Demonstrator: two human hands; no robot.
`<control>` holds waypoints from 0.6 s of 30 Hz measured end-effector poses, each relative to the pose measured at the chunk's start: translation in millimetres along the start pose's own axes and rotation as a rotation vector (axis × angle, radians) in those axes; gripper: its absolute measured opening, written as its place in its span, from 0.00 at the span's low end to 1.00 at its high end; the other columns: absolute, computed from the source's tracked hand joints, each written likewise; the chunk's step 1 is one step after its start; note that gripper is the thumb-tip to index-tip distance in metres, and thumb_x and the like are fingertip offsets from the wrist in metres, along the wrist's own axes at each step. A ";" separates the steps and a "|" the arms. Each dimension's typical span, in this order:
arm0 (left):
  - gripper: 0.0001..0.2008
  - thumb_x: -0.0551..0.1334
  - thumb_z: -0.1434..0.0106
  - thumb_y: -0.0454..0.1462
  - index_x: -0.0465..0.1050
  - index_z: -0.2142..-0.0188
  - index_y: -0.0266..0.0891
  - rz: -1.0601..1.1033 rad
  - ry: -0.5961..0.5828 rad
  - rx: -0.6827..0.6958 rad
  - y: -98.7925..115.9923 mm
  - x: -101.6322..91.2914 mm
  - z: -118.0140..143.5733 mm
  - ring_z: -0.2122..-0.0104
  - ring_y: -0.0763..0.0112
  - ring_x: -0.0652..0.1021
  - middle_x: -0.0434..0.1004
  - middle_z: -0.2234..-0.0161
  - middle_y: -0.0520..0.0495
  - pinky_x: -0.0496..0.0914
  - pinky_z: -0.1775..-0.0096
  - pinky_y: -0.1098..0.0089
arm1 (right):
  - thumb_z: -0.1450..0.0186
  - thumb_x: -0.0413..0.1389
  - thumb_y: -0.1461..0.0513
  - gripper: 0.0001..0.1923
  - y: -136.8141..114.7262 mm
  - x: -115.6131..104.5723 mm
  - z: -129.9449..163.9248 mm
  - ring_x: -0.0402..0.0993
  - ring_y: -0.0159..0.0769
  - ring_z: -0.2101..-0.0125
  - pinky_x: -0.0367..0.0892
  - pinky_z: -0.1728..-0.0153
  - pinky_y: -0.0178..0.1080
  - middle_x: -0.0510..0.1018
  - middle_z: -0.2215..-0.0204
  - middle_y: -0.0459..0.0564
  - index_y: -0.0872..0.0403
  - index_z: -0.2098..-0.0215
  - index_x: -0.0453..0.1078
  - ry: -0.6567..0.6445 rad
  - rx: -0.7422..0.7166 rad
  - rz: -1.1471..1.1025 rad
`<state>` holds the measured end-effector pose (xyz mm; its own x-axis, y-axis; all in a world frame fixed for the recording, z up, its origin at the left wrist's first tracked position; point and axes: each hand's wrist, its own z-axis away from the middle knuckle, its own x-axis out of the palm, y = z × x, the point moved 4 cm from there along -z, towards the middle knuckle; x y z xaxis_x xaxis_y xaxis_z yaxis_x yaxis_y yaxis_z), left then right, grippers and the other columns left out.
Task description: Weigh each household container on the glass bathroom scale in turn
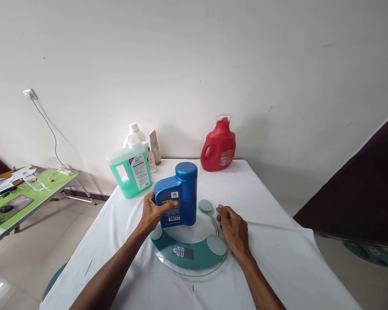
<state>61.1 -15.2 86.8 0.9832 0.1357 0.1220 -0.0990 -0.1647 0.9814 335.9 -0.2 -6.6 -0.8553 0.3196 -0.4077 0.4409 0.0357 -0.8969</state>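
My left hand [157, 209] grips a blue motor oil bottle [187, 193] by its left side, thumb across the front label. The bottle is upright over the back part of a round glass bathroom scale [194, 272]; whether its base touches the glass I cannot tell. On the scale's green front band, the display reads about 0.0. At the scale's right rim is my right hand [234, 230], its fingers curled and closed, the fingertips at the glass edge. Whether they pinch the rim is not clear.
A green liquid jug [124, 172], a white bottle [134, 129], a small clear bottle [151, 160] and a brown tube [154, 146] stand at the back left of the white-clothed table [271, 258]. Back right is a red detergent jug [218, 146]. A green table [48, 176] is at far left.
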 end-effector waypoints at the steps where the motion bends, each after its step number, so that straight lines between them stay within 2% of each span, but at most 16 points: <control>1: 0.25 0.86 0.56 0.47 0.85 0.61 0.41 -0.001 -0.002 0.004 -1.4 -0.9 0.0 0.66 0.57 0.88 0.90 0.65 0.47 0.84 0.59 0.60 | 0.29 0.45 0.33 0.31 0.4 0.1 -0.1 0.76 0.43 0.74 0.66 0.70 0.43 0.81 0.75 0.53 0.46 0.73 0.68 -0.002 0.004 0.001; 8: 0.27 0.87 0.55 0.48 0.86 0.58 0.42 -0.052 -0.074 0.018 -8.1 -1.4 2.0 0.62 0.55 0.88 0.90 0.63 0.46 0.84 0.57 0.59 | 0.31 0.45 0.34 0.31 1.5 0.4 -1.1 0.75 0.42 0.73 0.67 0.68 0.43 0.81 0.73 0.53 0.46 0.73 0.68 -0.014 0.037 0.031; 11: 0.33 0.86 0.54 0.52 0.86 0.51 0.44 -0.063 -0.155 0.052 -7.6 -7.8 2.3 0.54 0.50 0.88 0.90 0.56 0.44 0.83 0.51 0.57 | 0.30 0.46 0.33 0.31 -0.4 -0.5 0.5 0.74 0.41 0.74 0.68 0.68 0.43 0.81 0.74 0.52 0.46 0.73 0.67 -0.017 0.039 0.018; 13: 0.38 0.83 0.51 0.61 0.86 0.47 0.44 -0.034 -0.182 0.127 -8.4 -20.1 -0.9 0.47 0.45 0.86 0.89 0.49 0.40 0.81 0.45 0.54 | 0.30 0.46 0.33 0.31 -1.5 -0.9 1.6 0.74 0.40 0.75 0.68 0.69 0.43 0.81 0.74 0.52 0.47 0.73 0.68 -0.017 0.043 0.011; 15: 0.42 0.74 0.44 0.71 0.85 0.45 0.43 -0.013 -0.151 0.180 -15.4 -38.6 -7.3 0.42 0.43 0.84 0.88 0.45 0.37 0.78 0.39 0.51 | 0.30 0.46 0.33 0.32 -2.0 -1.0 2.1 0.74 0.40 0.75 0.68 0.69 0.43 0.82 0.73 0.53 0.47 0.73 0.69 -0.018 0.047 0.010; 18: 0.42 0.61 0.33 0.73 0.85 0.45 0.41 -0.059 -0.024 0.136 -40.4 -67.4 -18.6 0.40 0.43 0.83 0.87 0.44 0.33 0.74 0.36 0.48 | 0.31 0.47 0.32 0.33 -1.7 -0.6 1.2 0.75 0.41 0.75 0.68 0.69 0.43 0.83 0.73 0.54 0.48 0.72 0.72 -0.012 0.054 0.026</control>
<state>-4.1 0.5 41.7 0.9902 0.1261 0.0599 -0.0211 -0.2886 0.9572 335.4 -1.6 -5.1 -0.8471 0.3081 -0.4329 0.4482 -0.0233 -0.8936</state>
